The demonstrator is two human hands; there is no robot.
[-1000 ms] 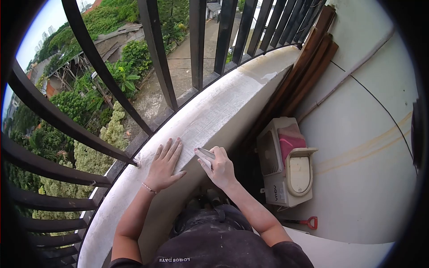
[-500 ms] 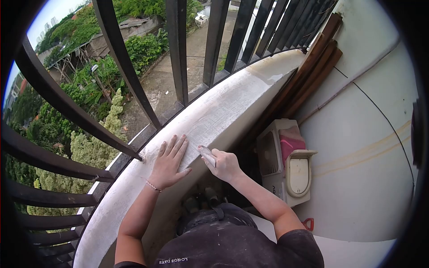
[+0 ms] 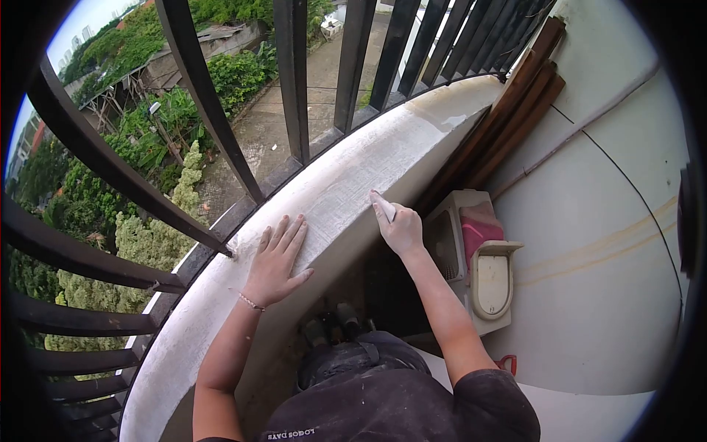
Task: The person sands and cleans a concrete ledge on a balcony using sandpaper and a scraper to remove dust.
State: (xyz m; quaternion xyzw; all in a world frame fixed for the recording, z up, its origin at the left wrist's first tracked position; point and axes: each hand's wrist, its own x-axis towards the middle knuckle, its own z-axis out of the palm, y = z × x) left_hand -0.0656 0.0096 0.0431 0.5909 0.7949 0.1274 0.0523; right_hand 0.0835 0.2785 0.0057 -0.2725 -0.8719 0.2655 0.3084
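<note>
My left hand (image 3: 275, 264) lies flat on the white curved ledge (image 3: 353, 193), fingers spread and dusted with white powder. A beaded bracelet (image 3: 250, 302) circles that wrist. Farther along, at the ledge's inner edge, my right hand (image 3: 405, 232) is closed around a thin, pale flat piece (image 3: 384, 208); its exact kind cannot be made out. The piece's tip is at the edge of the ledge. Around there the ledge top looks rough and whitish, with fine crosswise marks.
Dark metal railing bars (image 3: 294, 96) rise along the ledge's outer side. Brown wooden planks (image 3: 508, 118) lean in the far corner. A beige plastic container (image 3: 495, 283) and a pink item (image 3: 479, 225) stand to the right, near a red handle (image 3: 507, 362).
My right hand has moved forward and right along the ledge's edge, carrying the pale piece. My left hand stays nearly in place on the ledge.
</note>
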